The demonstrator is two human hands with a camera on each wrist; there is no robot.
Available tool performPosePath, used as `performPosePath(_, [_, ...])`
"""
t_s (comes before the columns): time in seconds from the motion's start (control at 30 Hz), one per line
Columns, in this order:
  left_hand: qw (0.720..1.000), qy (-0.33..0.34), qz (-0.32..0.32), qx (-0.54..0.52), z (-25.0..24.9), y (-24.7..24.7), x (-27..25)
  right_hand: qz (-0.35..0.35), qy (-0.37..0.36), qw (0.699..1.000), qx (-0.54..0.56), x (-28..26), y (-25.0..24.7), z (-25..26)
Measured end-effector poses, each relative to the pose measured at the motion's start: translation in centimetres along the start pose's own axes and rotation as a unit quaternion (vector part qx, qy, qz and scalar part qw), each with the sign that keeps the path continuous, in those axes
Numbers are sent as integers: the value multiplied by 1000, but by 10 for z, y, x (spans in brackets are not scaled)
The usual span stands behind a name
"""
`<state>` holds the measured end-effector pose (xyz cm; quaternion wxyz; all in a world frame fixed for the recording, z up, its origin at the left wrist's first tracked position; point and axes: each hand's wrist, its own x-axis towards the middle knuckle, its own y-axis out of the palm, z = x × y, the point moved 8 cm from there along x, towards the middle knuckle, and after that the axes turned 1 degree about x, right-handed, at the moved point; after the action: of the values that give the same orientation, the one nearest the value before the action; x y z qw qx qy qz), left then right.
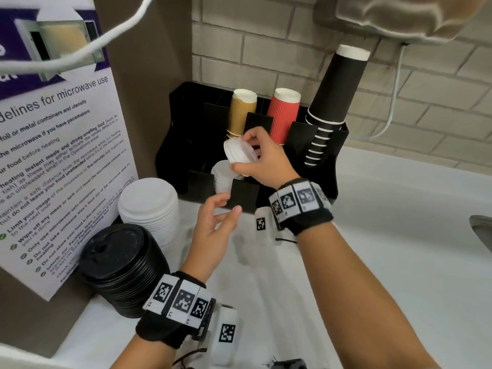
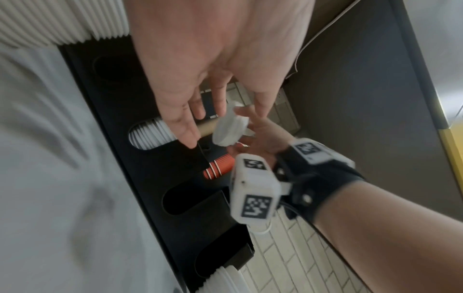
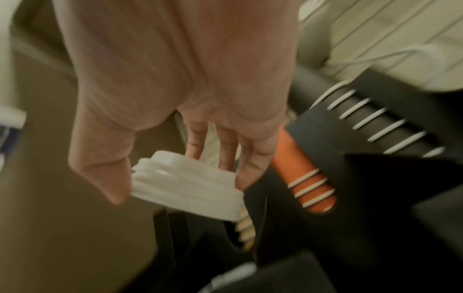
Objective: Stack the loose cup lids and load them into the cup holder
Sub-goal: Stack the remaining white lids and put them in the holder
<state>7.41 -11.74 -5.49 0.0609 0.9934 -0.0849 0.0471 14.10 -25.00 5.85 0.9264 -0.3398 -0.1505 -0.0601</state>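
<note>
At centre frame my right hand (image 1: 262,158) pinches tilted white lids (image 1: 239,151) just above the holder (image 1: 323,179) slot's lid stack (image 1: 222,177); left hand (image 1: 215,222) relaxed, empty.

White lids (image 1: 241,151), black holder (image 1: 316,139), red cup (image 1: 282,115)

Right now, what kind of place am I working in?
Most likely an office or staff kitchenette: a poster of microwave guidelines on the wall, a black cup holder stocked with paper cups, and lid stacks on a white counter.
</note>
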Motion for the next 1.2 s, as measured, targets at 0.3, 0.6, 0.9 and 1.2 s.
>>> performPosePath(0.3, [999, -30, -3, 20, 11, -11, 6, 127, 21, 974, -188, 42, 61, -28])
performPosePath(0.6, [999, -36, -6, 28, 9, -9, 7, 144, -17, 931, -336, 33, 76, -36])
performPosePath(0.9, [999, -44, 1, 28, 9, -4, 5, 104, -52, 907, -404, 24, 83, -36])
performPosePath(1.2, [999, -20, 1, 34, 1, -5, 3, -123, -25, 989, -84, -15, -1, -19])
